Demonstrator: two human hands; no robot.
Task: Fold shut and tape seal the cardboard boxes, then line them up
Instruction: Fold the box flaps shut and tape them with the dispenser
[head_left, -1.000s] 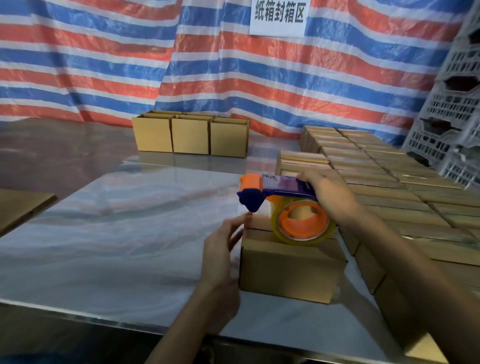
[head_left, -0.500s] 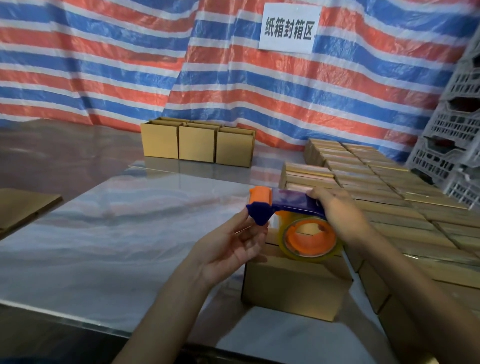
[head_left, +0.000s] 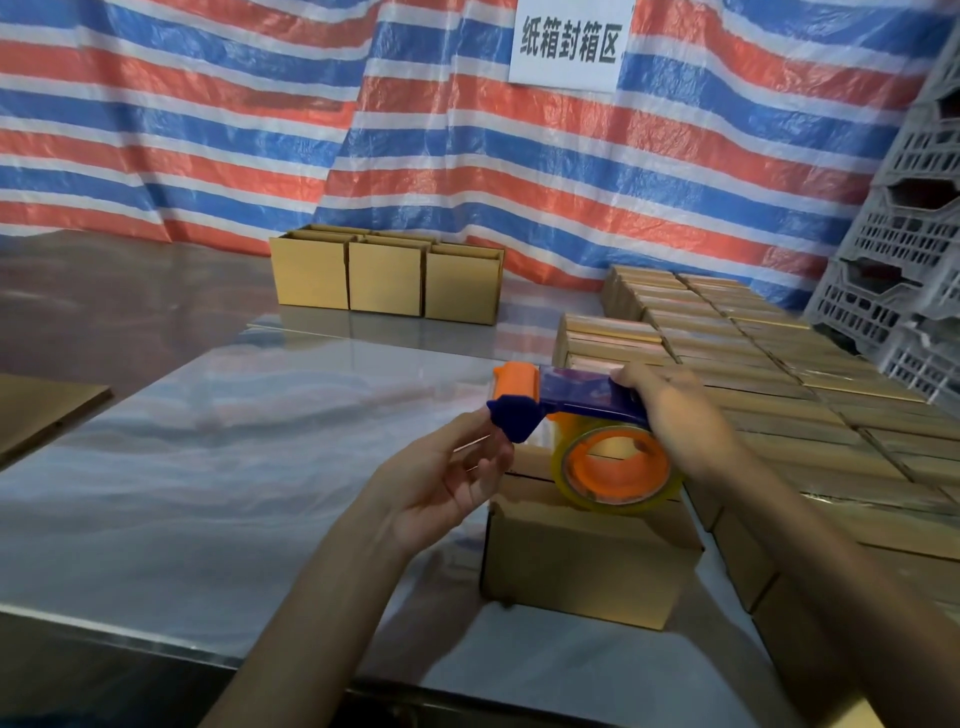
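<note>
Plain brown box (head_left: 587, 566), flaps down, sits on the counter (head_left: 208, 467) near its front edge, under the tape dispenser (head_left: 571, 400) gripped by the right hand (head_left: 680, 415); left hand (head_left: 441, 483) has lifted from the box side to the dispenser's nose, whether it pinches clear tape unresolvable, tape roll (head_left: 618, 467) hiding most of the top seam.

Light dim, diffuse; source out of frame. Table (head_left: 208, 467) glossy: broad pale glare, tarp (head_left: 208, 130) stripes mirrored in it. Soft shadow on table beside box (head_left: 587, 566), near edge. Centre fairly sharp: dispenser (head_left: 587, 400), glint on tape (head_left: 618, 467). Slight blur on crates (head_left: 904, 249) and box rows (head_left: 779, 364). Wide-angle bowing at edges. Bottom corners dark.
</note>
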